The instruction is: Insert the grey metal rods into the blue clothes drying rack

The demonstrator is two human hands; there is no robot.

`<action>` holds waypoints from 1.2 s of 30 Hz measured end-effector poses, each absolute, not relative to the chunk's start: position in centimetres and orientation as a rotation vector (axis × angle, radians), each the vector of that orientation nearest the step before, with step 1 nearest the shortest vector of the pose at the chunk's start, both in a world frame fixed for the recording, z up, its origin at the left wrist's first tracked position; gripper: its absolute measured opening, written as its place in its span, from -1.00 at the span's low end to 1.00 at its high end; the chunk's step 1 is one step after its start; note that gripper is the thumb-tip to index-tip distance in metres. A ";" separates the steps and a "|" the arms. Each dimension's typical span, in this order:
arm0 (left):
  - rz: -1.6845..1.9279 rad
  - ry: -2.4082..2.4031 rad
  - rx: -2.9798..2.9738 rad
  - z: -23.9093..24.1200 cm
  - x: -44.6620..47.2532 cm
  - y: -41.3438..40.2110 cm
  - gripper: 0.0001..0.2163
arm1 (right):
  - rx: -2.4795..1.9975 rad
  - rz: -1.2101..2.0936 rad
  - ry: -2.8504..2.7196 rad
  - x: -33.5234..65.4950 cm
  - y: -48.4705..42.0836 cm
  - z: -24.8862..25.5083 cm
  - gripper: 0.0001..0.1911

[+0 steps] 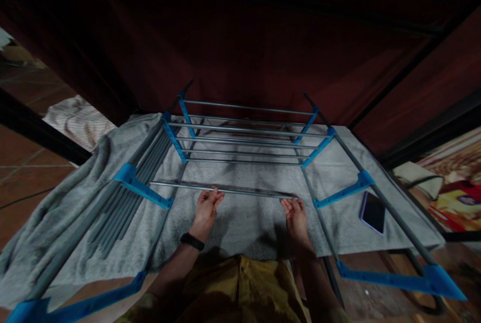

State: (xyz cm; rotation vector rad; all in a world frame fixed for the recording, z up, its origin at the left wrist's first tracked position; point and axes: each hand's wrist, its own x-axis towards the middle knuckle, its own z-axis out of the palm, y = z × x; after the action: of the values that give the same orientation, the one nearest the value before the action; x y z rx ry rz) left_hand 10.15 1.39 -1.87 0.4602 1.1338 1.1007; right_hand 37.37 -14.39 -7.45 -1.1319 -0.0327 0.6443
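Note:
Between my two hands runs a thin metal rod, held level above the grey cloth. My left hand, with a dark band on its wrist, pinches it left of the middle. At the rod's right end the fingers of my right hand close on it. The rod's left end reaches near a blue plastic bracket and is apart from the brackets on the right. Around my hands stands a rack frame of grey tubes and blue brackets, with several rods fitted across its far part.
Several loose grey rods lie together on the grey cloth at left. A phone rests on the cloth at right. Behind stands a dark red panel. A red and yellow package is at far right.

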 end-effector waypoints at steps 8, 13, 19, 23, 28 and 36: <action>1.074 1.164 0.440 -0.4 10.6 1.2 -0.70 | -1.124 0.638 -0.038 36.9 -13.9 -7.1 -0.54; 1.056 1.130 0.408 -0.2 10.7 1.2 -0.69 | -1.119 0.624 -0.045 37.0 -13.6 -7.2 -0.57; 1.056 1.144 0.430 -1.0 10.6 1.5 -0.67 | -1.130 0.647 -0.008 37.0 -13.5 -6.6 -0.67; 1.055 1.107 0.521 -2.0 10.3 1.6 -0.68 | -1.146 0.659 0.007 36.9 -13.5 -6.2 -0.68; 1.048 1.113 0.516 -2.2 10.3 1.7 -0.66 | -1.167 0.651 -0.042 37.0 -13.5 -6.3 -0.66; 1.034 1.166 0.413 -1.2 10.9 1.8 -0.61 | -1.207 0.641 -0.157 37.2 -13.6 -7.4 -0.59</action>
State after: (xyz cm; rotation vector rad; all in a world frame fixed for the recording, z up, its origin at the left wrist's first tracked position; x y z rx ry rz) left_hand 10.85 1.82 -1.22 0.4133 1.1663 1.0342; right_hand 37.24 -13.64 -7.40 -1.2067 -0.1570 0.6410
